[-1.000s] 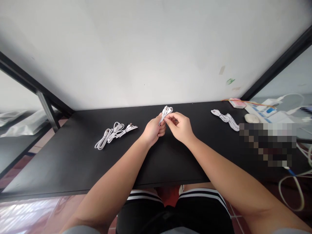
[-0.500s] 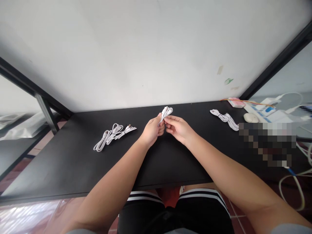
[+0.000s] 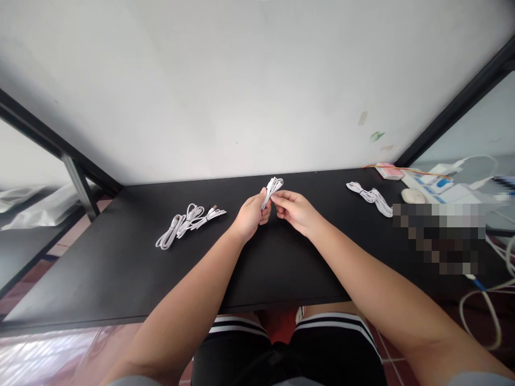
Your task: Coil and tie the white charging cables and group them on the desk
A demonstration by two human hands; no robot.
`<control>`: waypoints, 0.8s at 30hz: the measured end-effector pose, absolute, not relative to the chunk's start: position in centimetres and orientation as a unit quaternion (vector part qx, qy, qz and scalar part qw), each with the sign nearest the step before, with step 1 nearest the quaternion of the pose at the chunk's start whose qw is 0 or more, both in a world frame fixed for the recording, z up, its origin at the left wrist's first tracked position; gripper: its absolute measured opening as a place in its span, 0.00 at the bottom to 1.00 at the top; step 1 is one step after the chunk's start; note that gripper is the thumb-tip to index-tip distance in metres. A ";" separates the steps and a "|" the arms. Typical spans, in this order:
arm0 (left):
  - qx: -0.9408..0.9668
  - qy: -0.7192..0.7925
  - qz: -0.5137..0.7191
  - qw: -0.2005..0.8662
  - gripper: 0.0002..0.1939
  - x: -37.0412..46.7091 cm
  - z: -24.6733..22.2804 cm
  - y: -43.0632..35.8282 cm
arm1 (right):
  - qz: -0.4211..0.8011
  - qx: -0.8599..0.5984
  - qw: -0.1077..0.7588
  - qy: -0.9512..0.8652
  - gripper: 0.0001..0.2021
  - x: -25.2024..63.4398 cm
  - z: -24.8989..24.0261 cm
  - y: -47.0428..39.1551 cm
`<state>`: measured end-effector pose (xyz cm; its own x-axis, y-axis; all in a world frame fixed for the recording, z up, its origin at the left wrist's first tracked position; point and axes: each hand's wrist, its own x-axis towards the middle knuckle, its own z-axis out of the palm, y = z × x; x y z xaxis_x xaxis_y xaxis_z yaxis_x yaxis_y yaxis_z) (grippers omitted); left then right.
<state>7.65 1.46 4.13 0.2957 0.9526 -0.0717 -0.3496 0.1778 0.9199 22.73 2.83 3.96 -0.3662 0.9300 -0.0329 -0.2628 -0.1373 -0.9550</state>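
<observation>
A white USB cable, folded into a small bundle, stands up out of my left hand, whose thumb and fingers are closed around its lower part. Close on the right side of that bundle, my right hand has thumb and index finger pinched together; what lies between the tips is too small to make out. Several coiled white cables lie in a row on the black table left of my hands. More bundled white cable rests on the right of the table.
A white power strip with plugged-in adapters, a white mouse and a pink-and-white box stand at the right end. Part of that area is pixelated. Loose cords hang off the right side. A pale wall rises behind the table.
My right hand's curled fingers have drawn slightly away from my left hand, and the held bundle's top looks a little narrower. The cables on the table have not moved.
</observation>
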 end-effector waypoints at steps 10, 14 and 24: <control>0.362 0.301 0.443 0.763 0.28 7.0 4.6 1.9 | 0.612 -0.376 0.467 -0.516 0.15 23.0 4.0 3.1; 0.373 0.308 0.376 0.791 0.32 6.8 4.7 1.9 | 0.610 -0.354 0.483 -0.519 0.16 23.1 4.0 3.3; 0.530 0.469 0.381 0.595 0.20 7.5 3.3 2.2 | 0.460 -0.461 0.636 -0.414 0.17 25.0 5.1 5.0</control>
<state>7.49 2.18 3.28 0.2692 0.9507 -0.1541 0.0444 0.1476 0.9881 24.98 5.01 5.08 0.2341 0.9668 0.1021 -0.2046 0.1516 -0.9670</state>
